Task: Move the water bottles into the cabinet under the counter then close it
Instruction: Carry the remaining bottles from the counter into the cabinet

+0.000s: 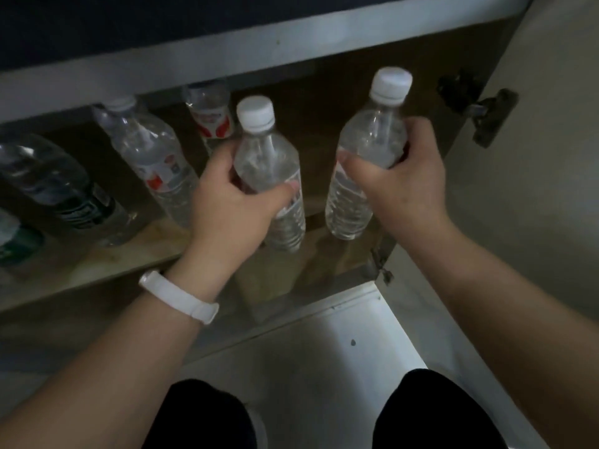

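My left hand (233, 202) grips a clear water bottle (269, 157) with a white cap, upright inside the open cabinet. My right hand (402, 176) grips a second clear bottle (363, 157) with a white cap, just to its right. Both bottles hang over the wooden cabinet shelf (136, 254); whether their bases touch it I cannot tell. Further left on the shelf stand a clear bottle with a red label (149, 157), another red-labelled one (210, 115) behind it, and a dark-labelled bottle (61, 192).
The cabinet door (534, 157) stands open on the right, its dark hinge (486, 115) near my right hand. The counter edge (227, 56) runs above the opening. My knees in dark trousers (431, 413) are over a pale floor (311, 345). A green-labelled bottle (16, 241) sits at far left.
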`<state>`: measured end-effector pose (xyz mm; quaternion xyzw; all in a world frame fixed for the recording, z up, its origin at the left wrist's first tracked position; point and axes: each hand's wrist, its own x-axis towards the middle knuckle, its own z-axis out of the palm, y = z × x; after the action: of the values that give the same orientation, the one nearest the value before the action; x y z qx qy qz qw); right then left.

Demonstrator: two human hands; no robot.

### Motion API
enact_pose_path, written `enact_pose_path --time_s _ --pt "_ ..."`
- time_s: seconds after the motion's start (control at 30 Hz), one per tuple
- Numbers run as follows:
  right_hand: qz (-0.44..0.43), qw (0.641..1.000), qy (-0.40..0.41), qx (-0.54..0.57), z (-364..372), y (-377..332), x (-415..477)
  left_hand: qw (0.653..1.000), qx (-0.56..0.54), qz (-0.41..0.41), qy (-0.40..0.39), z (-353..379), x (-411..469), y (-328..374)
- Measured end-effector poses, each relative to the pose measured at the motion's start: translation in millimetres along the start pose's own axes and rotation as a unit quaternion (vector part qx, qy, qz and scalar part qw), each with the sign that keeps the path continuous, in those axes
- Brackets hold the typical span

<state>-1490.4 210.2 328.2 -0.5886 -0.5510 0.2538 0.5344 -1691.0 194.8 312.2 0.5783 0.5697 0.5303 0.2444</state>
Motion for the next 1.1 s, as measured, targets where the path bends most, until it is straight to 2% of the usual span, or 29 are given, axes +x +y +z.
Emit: enact_pose_path --time_s 0.1,0.47,0.63,0.9,1.1 --pt "-0.01 1.0 0.013 0.002 7 -2 20 1.0 0.006 0.018 0.022 7 22 2" --pt "-0.005 1.0 -0.025 -0.008 40 14 76 0.997 0.033 -0.033 0.06 39 73 -11" --pt "0.014 1.0 -0.022 0.01 49 28 86 0.996 0.037 -0.025 0.082 46 81 -28" --pt "0.048 0.994 -0.099 0.029 47 71 58 0.996 0.072 -0.057 -0.011 54 53 -68" --pt "0.039 0.996 -0.076 0.001 56 96 51 0.995 0.083 -0.058 -0.011 57 46 -80"
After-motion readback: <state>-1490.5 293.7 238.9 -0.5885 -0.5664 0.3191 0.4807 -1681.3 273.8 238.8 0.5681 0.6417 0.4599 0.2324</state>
